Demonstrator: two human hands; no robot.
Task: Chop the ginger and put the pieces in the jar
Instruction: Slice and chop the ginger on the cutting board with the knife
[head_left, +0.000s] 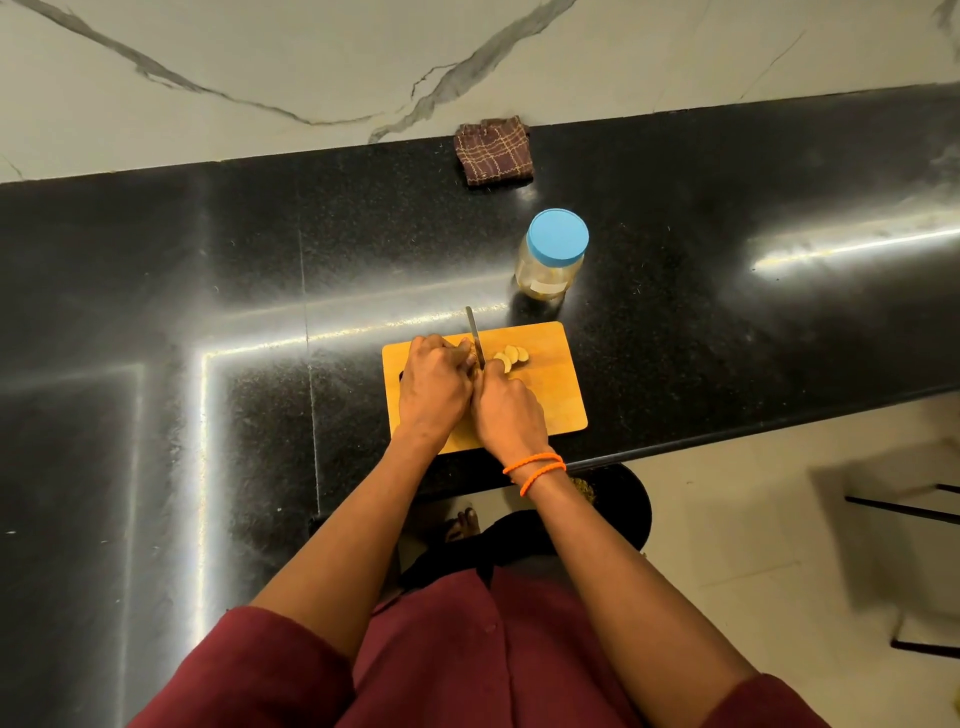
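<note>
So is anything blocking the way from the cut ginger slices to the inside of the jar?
Yes. The jar has its blue lid on, so the slices on the cutting board cannot go in yet. The counter between board and jar shows nothing else in the way.

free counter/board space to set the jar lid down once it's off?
Bare black counter right of the cutting board and jar, more left of the board, and a strip between jar and checked cloth. The board's near right corner is bare. Crowded: board centre, with left hand, right hand, knife and ginger slices.
</note>
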